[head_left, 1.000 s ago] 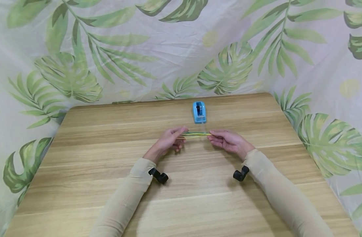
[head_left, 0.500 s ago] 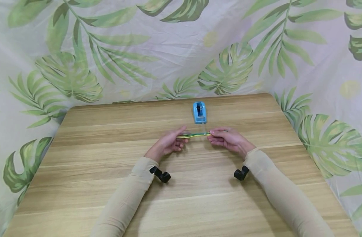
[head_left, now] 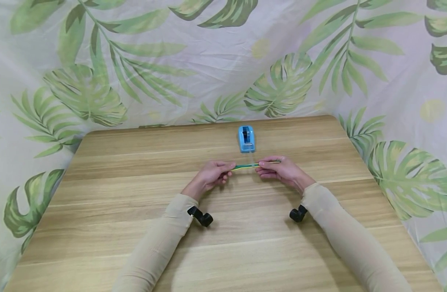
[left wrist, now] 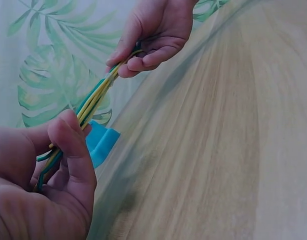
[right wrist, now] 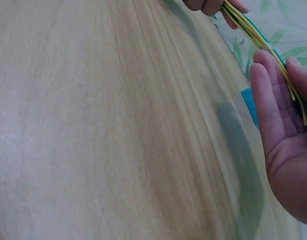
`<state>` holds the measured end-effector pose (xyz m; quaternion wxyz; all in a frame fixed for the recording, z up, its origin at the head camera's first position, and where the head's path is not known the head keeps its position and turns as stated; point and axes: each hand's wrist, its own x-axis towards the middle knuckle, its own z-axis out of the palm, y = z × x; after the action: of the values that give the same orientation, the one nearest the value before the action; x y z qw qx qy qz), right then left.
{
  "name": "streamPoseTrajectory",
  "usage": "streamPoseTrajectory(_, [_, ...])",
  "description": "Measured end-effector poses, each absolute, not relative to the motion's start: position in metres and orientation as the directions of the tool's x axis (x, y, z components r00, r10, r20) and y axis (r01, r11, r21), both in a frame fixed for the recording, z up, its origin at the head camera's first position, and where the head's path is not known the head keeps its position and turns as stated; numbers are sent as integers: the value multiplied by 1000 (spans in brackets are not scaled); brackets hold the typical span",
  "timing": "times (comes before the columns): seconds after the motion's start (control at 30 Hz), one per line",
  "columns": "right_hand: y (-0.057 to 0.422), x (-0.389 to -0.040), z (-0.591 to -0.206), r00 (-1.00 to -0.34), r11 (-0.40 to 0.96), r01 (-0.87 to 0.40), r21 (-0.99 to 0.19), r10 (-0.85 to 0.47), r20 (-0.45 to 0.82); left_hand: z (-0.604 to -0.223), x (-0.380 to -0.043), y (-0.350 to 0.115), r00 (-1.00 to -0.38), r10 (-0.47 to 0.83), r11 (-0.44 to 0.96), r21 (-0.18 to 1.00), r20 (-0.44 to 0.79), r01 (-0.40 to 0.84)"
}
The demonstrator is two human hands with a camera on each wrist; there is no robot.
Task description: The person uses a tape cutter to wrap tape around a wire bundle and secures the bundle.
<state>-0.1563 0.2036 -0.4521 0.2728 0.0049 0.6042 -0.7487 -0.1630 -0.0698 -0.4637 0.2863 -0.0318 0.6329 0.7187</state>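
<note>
A thin bundle of yellow and green wires (head_left: 244,166) is stretched level between both hands above the table. My left hand (head_left: 213,172) pinches its left part between thumb and fingers; in the left wrist view the wire ends (left wrist: 43,177) reach into the palm. With thumb and forefinger my right hand (head_left: 281,170) pinches the bundle's right part, and wire ends (right wrist: 295,97) lie along its palm. A strip of clear tape (head_left: 251,157) runs from the blue tape dispenser (head_left: 247,140) down to the bundle, just left of the right fingertips.
The dispenser stands near the back edge of the wooden table (head_left: 223,251), beyond the hands. Behind the table hangs a leaf-patterned cloth (head_left: 216,61). A black wrist camera (head_left: 201,217) is strapped to the left sleeve, another camera (head_left: 298,213) to the right.
The left hand has slid slightly right along the bundle, its thumb now pressed down on the wires. The right hand has shifted a little, and wire ends now show beyond its thumb.
</note>
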Motion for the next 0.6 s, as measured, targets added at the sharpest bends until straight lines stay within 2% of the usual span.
streamPoseTrajectory(0.27, [202, -155, -452, -834, -92, 412, -907, -440, -334, -465, -164, -70, -861, 334, -52, 905, -384, -423])
streamPoseTrajectory(0.6, [202, -157, -454, -752, -263, 628, -732, -448, -484, -470, -165, -72, -901, 307, -61, 938, -308, -341])
